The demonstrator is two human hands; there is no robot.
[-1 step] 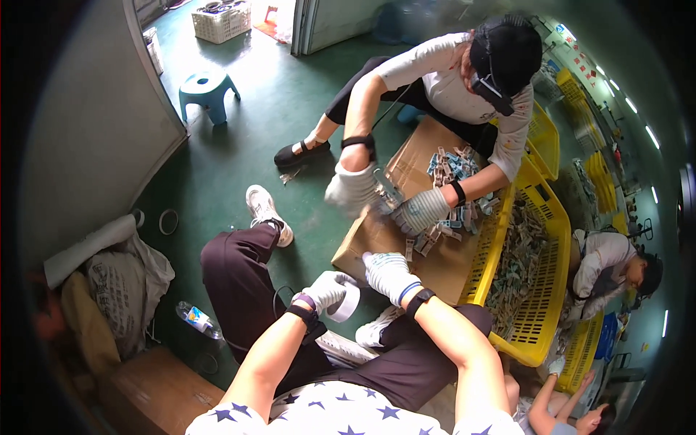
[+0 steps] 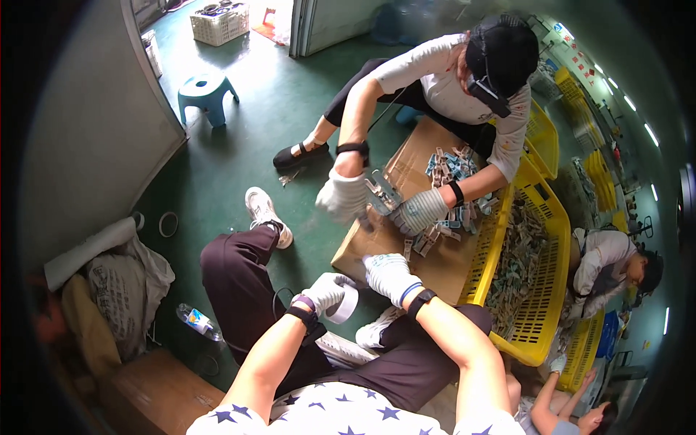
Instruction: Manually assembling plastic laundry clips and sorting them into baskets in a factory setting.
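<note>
My left hand (image 2: 325,291), in a striped white glove, is closed round a roll of white tape (image 2: 344,307) between my knees. My right hand (image 2: 390,277), gloved too, is at the near edge of a brown cardboard sheet or box (image 2: 440,274). Its fingers are curled together, and what they pinch, if anything, is hidden. Across from me, a co-worker's gloved hand (image 2: 420,210) steadies a metal, clip-like piece (image 2: 383,192) over the cardboard. The co-worker's other hand (image 2: 342,197) is blurred beside it. Small pale and blue clip-like parts (image 2: 448,168) lie heaped there.
A yellow crate (image 2: 536,346) full of similar parts stands to my right. On the floor at left are a plastic bottle (image 2: 199,321), a tape ring (image 2: 168,224), sacks (image 2: 119,297) and a cardboard box (image 2: 156,388). A blue stool (image 2: 208,98) stands near the doorway.
The co-worker's blurred hand has shifted slightly left and down, showing more of the metal piece. My own hands have kept their place.
</note>
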